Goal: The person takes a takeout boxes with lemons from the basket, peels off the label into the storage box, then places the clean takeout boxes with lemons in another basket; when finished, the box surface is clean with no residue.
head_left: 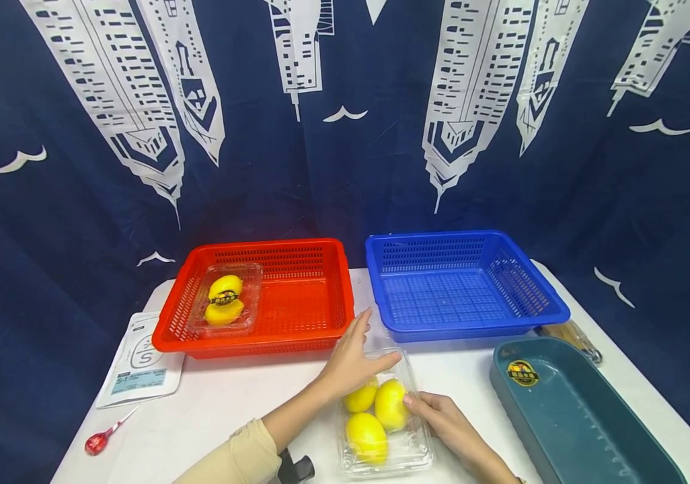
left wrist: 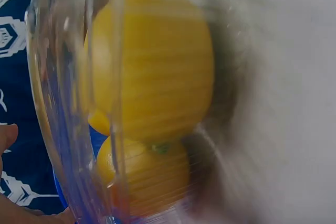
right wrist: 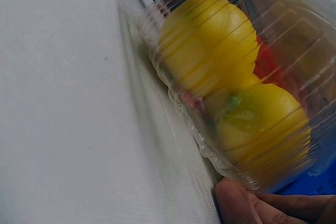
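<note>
A clear plastic fruit box (head_left: 408,452) with three yellow lemons (head_left: 366,437) is at the front middle of the table. My right hand (head_left: 449,422) pinches its right side, thumb above the edge; in the right wrist view its thumb (right wrist: 236,203) is at the box's lower corner. Over the box's far left part, my left hand (head_left: 348,368) has its thumb and fingers spread apart. Left-hand fingers also show at the edge of the left wrist view, beside the clear wall. Whether the left palm touches the box cannot be told.
A red basket (head_left: 296,346) holds another clear box of lemons (head_left: 224,299). To its right is a blue basket (head_left: 460,289). A dark green tub (head_left: 593,417) stands at right, a white pouch (head_left: 142,359) and red lollipop (head_left: 97,444) at left. A dark object (head_left: 293,468) lies by the left forearm.
</note>
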`<move>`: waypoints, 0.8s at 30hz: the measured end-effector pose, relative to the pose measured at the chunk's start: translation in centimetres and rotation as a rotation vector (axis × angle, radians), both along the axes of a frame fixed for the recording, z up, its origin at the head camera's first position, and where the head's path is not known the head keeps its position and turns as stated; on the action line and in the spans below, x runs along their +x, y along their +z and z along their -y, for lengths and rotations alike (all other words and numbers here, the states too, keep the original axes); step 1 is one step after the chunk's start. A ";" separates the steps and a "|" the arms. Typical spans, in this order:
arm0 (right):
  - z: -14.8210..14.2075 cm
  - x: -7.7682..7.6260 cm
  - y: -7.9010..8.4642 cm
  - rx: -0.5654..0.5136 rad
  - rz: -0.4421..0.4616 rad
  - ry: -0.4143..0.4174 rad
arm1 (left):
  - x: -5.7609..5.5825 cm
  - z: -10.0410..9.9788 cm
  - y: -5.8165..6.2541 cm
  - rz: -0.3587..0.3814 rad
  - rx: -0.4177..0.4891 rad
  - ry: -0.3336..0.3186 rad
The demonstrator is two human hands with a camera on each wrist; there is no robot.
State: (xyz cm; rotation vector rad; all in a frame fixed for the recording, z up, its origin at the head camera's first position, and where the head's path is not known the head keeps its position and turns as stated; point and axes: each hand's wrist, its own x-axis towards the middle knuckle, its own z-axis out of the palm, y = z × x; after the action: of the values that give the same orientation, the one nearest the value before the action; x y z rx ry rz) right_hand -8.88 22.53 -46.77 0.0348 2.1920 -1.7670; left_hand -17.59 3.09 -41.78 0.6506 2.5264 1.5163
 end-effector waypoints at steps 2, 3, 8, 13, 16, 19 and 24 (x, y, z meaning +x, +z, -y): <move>-0.1 0.0 0.0 0.010 -0.003 -0.006 | -0.6 -0.7 0.2 0.018 -0.009 0.002; -0.1 -0.1 0.0 0.012 -0.002 -0.008 | -0.9 -1.0 0.3 0.025 -0.015 0.006; -0.3 0.0 0.0 0.021 -0.017 -0.007 | -2.0 -2.7 0.8 0.066 -0.039 0.037; -0.3 0.1 0.0 0.034 -0.022 -0.001 | -2.9 -4.2 0.9 0.050 -0.044 0.081; -0.4 0.2 0.0 0.033 -0.018 -0.006 | -3.5 -5.0 0.9 0.058 -0.032 0.102; -0.3 0.2 0.0 0.045 -0.008 -0.018 | -3.9 -5.5 0.6 0.083 -0.022 0.119; -0.4 0.2 -0.1 0.067 -0.012 -0.020 | -4.4 -6.1 -0.1 0.093 0.002 0.141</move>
State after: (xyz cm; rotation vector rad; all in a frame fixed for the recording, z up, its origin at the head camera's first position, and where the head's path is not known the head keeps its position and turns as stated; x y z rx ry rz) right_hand -8.65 22.92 -46.82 0.0622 2.2667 -1.7082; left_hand -22.04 9.20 -41.85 0.3996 2.5475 1.5544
